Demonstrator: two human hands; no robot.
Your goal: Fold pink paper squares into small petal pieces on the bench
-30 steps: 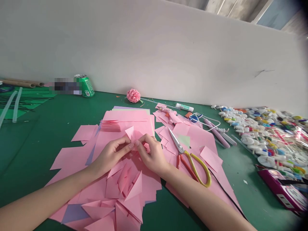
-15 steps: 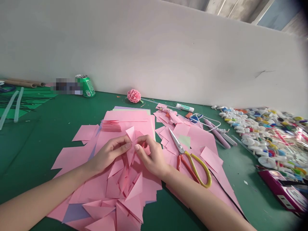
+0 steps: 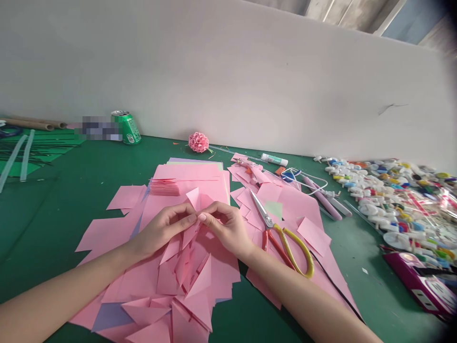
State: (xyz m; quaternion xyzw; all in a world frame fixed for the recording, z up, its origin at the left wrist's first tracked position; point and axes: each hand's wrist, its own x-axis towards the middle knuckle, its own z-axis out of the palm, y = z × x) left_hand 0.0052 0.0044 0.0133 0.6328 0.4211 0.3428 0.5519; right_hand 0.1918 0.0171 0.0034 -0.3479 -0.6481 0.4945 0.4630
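Note:
A folded piece of pink paper (image 3: 191, 234) is pinched between my two hands, with one pointed flap standing up above the fingertips. My left hand (image 3: 170, 223) grips its left side with thumb and forefinger. From the right, my right hand (image 3: 227, 227) pinches the paper, its thumb tip close against the left thumb. Beneath and in front of the hands lie several folded pink paper pieces (image 3: 200, 278) on a spread of flat pink sheets (image 3: 137, 276). Just behind the hands sits a neat stack of small pink strips (image 3: 164, 187).
Scissors (image 3: 269, 224) with yellow and red handles lie right of my right hand. Along the back are a green can (image 3: 126, 127), a pink paper ball (image 3: 198, 142) and a glue stick (image 3: 274, 159). Many small plastic pieces (image 3: 385, 190) and a magenta device (image 3: 419, 281) occupy the right.
My right hand has moved slightly left, bringing both thumb tips together at the folded paper. The paper's lower part has tilted a little. Things around the hands look the same.

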